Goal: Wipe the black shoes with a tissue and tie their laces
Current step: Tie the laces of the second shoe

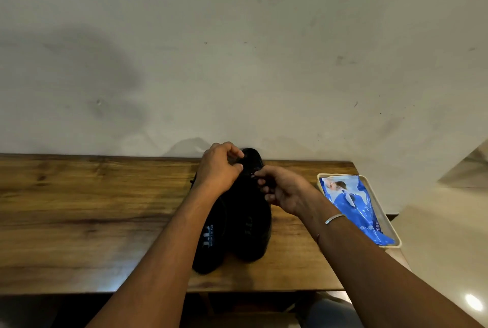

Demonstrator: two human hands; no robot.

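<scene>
Our left hand [219, 166] and right hand [282, 190] are close together, fingers curled, each pinching the laces [252, 175] of the shoe [250, 222] right beneath them. The other shoe [208, 248] lies under our left forearm, touching the first. We judge this the tying step; the knot is too dark to read. Next: cross the ends and pull snug. A tissue pack [353, 203] sits in a tray [393, 232] right of our right hand, on the surface [92, 209].

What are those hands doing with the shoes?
Two black shoes sit side by side on the wooden table. A person's left hand and right hand both pinch the laces on the right-hand shoe. A blue tissue pack lies in a tray at the table's right end.
</scene>
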